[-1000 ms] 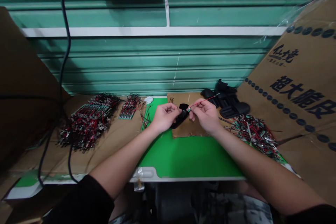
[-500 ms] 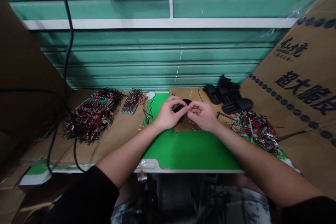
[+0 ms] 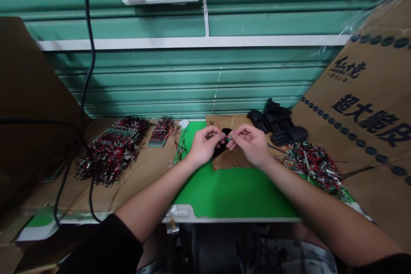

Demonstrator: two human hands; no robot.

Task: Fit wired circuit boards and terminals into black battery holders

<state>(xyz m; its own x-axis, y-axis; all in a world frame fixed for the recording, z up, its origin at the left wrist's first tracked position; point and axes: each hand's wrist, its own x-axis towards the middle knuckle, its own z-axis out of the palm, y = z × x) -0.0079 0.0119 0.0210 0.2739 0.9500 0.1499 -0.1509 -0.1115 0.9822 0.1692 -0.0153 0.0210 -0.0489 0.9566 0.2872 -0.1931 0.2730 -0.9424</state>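
**Two hands pinch a tiny wired part over the green mat**

At the left of the worktop, a heap of red-and-black wired circuit boards (image 3: 109, 156) spreads over cardboard, with a smaller, tidier strip of wired boards (image 3: 162, 132) just beside it, seemingly set there to be reached easily. At the centre, the left hand (image 3: 205, 145) curls shut around a black plastic piece (image 3: 226, 131), apparently steadying it. The right hand (image 3: 250, 145) pinches a tiny wired component (image 3: 228, 138) against that piece; the fingers hide exactly how the two meet. Holding the hands this close probably keeps such a small part steady. Below them lie a cardboard pad (image 3: 233, 160) and a green mat (image 3: 234, 192). Further right sit more black plastic pieces (image 3: 278, 124), then a loose pile of wired boards (image 3: 313, 167).
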